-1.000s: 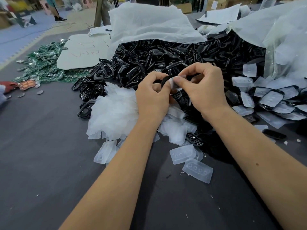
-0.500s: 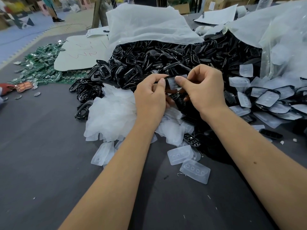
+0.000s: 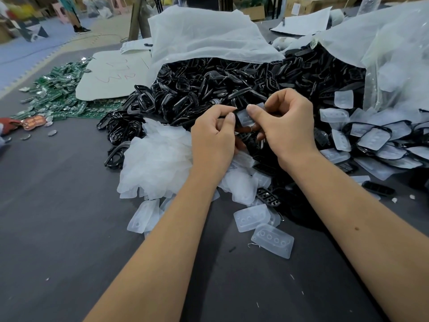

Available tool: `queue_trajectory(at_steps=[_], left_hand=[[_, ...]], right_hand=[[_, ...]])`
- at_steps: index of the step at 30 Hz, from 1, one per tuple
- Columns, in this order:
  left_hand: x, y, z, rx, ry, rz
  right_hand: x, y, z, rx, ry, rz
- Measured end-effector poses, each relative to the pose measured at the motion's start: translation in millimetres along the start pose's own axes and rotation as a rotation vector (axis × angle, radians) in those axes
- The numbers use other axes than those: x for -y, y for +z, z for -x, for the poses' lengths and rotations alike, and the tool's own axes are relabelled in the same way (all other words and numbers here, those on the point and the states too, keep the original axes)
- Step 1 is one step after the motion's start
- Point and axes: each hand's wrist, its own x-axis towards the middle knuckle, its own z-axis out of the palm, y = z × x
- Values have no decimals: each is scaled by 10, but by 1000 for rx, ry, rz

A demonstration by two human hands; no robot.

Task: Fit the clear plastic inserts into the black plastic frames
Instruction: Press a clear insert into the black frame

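Note:
My left hand [image 3: 214, 138] and my right hand [image 3: 287, 126] meet above the piles, both with curled fingers. Between their fingertips sits one clear plastic insert [image 3: 246, 116] set against a black plastic frame [image 3: 237, 112]; the frame is mostly hidden by my fingers. Left thumb and forefinger pinch the frame's edge, and my right thumb presses on the insert. A big heap of black frames [image 3: 209, 89] spills from a white bag behind my hands. A pile of clear inserts [image 3: 157, 159] lies below my left hand.
Loose inserts [image 3: 274, 240] lie on the dark grey table near my forearms. Frames with inserts fitted [image 3: 373, 138] are stacked at the right. Green circuit boards [image 3: 53, 94] and a white card [image 3: 111, 77] lie at the far left.
Both hands stay together over the piles with only small finger shifts. The insert now shows more fully between my fingertips, with my right thumb laid on it.

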Motion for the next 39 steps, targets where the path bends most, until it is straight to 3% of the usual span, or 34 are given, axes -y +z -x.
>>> queue_trajectory(at_steps=[15,30,39], left_hand=[[-1,-4,3,12,-87,89],[11,7,24,14,-15,91],[22,6,9,19,7,67]], right_hand=[[1,6,-4,34,41,-24],[63,21,23,-5,101,-33],[97,6,26,23,158,-165]])
